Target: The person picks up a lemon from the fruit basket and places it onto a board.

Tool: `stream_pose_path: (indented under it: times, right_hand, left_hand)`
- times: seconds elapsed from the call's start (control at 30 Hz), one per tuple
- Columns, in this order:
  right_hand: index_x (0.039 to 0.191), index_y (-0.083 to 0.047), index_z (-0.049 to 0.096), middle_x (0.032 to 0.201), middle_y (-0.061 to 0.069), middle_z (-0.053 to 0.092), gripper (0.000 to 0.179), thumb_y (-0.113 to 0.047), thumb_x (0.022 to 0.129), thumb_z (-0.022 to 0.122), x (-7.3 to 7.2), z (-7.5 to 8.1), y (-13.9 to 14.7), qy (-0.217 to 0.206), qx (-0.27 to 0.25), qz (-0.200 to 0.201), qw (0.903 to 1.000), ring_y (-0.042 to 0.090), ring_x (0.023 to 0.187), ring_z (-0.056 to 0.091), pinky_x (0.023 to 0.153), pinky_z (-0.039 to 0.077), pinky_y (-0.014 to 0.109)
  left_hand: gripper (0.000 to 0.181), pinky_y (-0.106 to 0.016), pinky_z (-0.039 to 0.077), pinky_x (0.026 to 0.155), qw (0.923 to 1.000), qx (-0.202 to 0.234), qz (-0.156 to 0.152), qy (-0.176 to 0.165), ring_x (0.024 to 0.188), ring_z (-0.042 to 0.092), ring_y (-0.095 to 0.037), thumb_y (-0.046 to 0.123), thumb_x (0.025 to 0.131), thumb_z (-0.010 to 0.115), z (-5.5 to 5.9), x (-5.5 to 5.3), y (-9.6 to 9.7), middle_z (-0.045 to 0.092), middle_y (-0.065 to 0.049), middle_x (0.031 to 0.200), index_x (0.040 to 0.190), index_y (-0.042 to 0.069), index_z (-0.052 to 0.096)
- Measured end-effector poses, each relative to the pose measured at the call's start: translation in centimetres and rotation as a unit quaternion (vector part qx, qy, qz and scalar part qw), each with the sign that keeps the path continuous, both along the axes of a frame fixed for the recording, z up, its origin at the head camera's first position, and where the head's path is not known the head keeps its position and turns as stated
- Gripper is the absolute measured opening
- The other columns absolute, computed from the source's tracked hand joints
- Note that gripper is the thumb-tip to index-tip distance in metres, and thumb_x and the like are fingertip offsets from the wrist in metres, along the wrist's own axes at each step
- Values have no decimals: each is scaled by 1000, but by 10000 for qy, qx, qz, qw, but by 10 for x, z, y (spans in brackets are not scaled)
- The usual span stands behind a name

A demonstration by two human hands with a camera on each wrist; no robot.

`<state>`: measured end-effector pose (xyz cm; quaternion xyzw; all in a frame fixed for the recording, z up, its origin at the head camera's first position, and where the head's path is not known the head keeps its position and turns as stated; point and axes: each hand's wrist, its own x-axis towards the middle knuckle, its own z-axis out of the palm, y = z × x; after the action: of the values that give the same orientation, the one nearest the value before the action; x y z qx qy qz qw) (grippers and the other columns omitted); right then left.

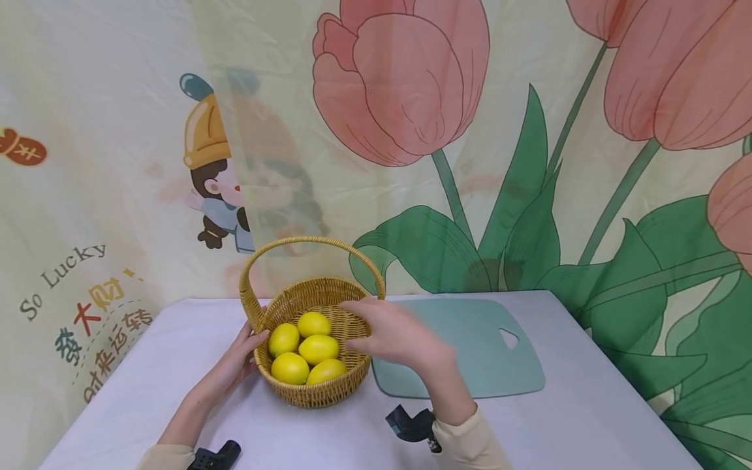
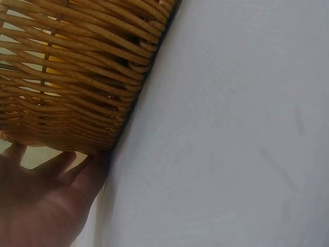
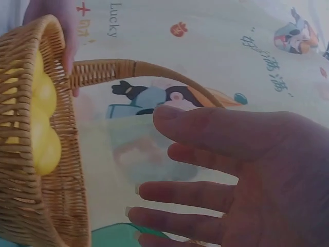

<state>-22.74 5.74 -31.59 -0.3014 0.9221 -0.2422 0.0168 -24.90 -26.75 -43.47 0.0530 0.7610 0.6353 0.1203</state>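
A round wicker basket point(image 1: 311, 396) with a tall arched handle point(image 1: 311, 240) stands on the table. Several yellow lemons point(image 1: 319, 350) lie in its left and front part. My left hand point(image 1: 232, 358) touches the basket's left side near the foot of the handle, its fingertips against the outside of the weave in the left wrist view. Over the basket's right rim is my right hand point(image 1: 405, 333), fingers spread and pointing inward. In the right wrist view nothing lies between its thumb and fingers, and the lemons point(image 3: 46, 146) are beyond its fingertips.
A pale green cutting board point(image 1: 458, 352) with a hole near its right edge lies right of the basket, partly behind my right hand. The table has a white cloth point(image 1: 593, 405). A printed curtain point(image 1: 411, 196) with tulips hangs behind the table.
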Motion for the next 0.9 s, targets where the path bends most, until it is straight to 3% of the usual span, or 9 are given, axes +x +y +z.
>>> stream_pose_path:
  times: [0.23,0.6,0.77,0.9]
  right_hand:
    - [146,-29,49,145,-4,56,62,-39,90,71,-3,-13,-16,-9,326,93,9994,19,132,54,107,49,42]
    - [142,-25,55,144,-2,57,57,-40,90,72,-9,-38,-37,76,830,173,9964,20,134,53,107,49,42]
    - [138,-23,60,136,-2,63,52,-40,90,71,-11,-50,-44,207,990,257,9945,16,119,61,92,55,34]
    - [135,-20,62,128,-1,66,47,-37,91,70,-13,-56,-47,336,1017,286,9938,11,99,61,76,50,25]
  left_hand:
    - [70,-63,15,122,10000,-26,-9,-4,154,7,-42,46,106,35,0,0,-1,-5,-11,169,158,39,-12]
    - [70,-62,14,122,10000,4,27,-13,154,7,-41,45,106,35,0,0,0,-5,-11,169,158,37,-12]
    - [70,-63,14,122,10000,23,45,-25,154,5,-41,45,106,35,1,0,1,-6,-10,169,158,36,-12]
    - [71,-63,14,122,10000,34,66,-26,154,6,-41,45,106,36,1,0,1,-5,-11,169,158,36,-11]
